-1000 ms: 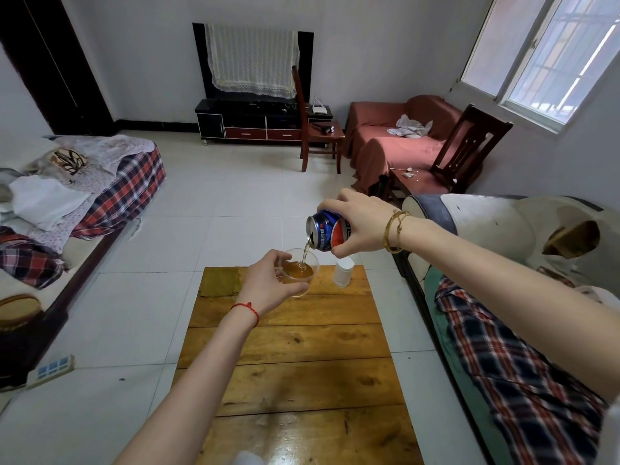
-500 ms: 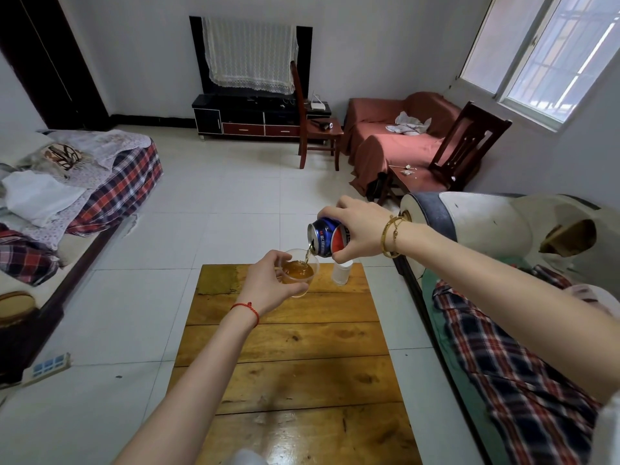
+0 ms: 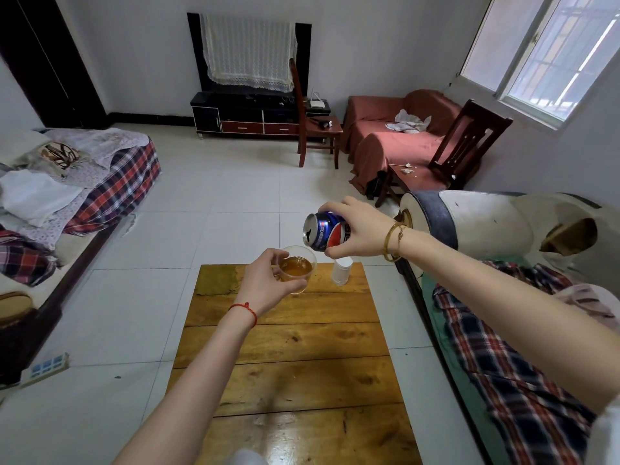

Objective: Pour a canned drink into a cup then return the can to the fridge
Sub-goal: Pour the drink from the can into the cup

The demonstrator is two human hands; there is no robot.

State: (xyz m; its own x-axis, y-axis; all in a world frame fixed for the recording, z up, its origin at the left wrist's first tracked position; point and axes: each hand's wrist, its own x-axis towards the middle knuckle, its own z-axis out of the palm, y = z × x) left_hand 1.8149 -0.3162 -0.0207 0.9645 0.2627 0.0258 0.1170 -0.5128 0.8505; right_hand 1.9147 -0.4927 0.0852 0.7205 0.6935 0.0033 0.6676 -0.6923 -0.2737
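Head view showed both hands raised at the centre of the frame, above the far end of a wooden table (image 3: 288,357). The left hand (image 3: 265,285) curled its fingers around a clear cup (image 3: 298,268) partly filled with amber drink, holding it just above the tabletop. The right hand (image 3: 360,229) gripped a blue can (image 3: 323,231) from above and behind, thumb beneath; the can lay tipped on its side, its open top facing left, just above and to the right of the cup's rim. A small white bottle (image 3: 341,270) stood on the table just right of the cup, below the can.
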